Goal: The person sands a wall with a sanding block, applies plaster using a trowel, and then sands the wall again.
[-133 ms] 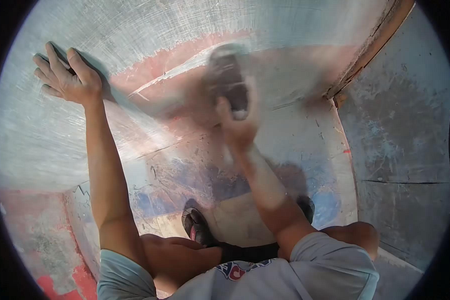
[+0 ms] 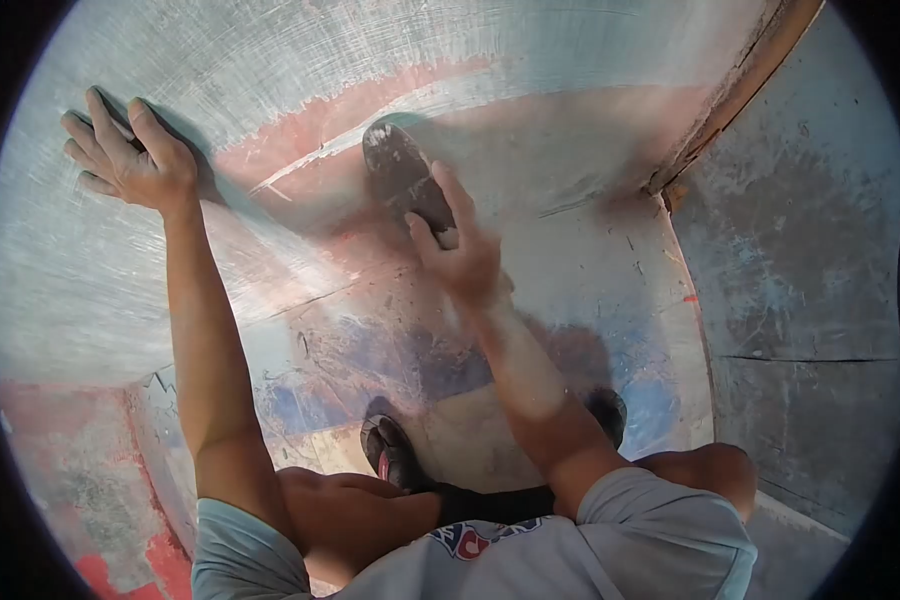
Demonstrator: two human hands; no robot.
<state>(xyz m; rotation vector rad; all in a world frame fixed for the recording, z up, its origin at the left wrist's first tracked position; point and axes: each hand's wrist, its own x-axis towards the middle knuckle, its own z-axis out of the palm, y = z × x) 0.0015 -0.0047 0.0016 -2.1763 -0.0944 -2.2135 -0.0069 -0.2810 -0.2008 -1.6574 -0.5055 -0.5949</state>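
My right hand [image 2: 460, 240] grips the near end of a dark, round-ended sanding block [image 2: 395, 165], whose face lies against the curved wall [image 2: 570, 130]. The block's far end points up and left and has pale dust on it. My thumb and a finger show along its sides; the other fingers are partly hidden. Up at the left, my left hand [image 2: 145, 160] rests on the pale, scratched part of the wall with fingers spread, holding nothing. Beside the block a whitish streak crosses a worn reddish band [image 2: 320, 120].
A brown wooden edge [image 2: 740, 95] runs down the right side, meeting a grey scuffed panel [image 2: 800, 260]. My feet in dark shoes [image 2: 390, 450] stand on a floor with blue and cream paint [image 2: 470, 430]. Red paint patches [image 2: 165, 565] show at lower left.
My right hand has shifted left and slightly down with the sanding block, which now tilts more to the left. The motion blur has gone. My left hand stays in place on the wall.
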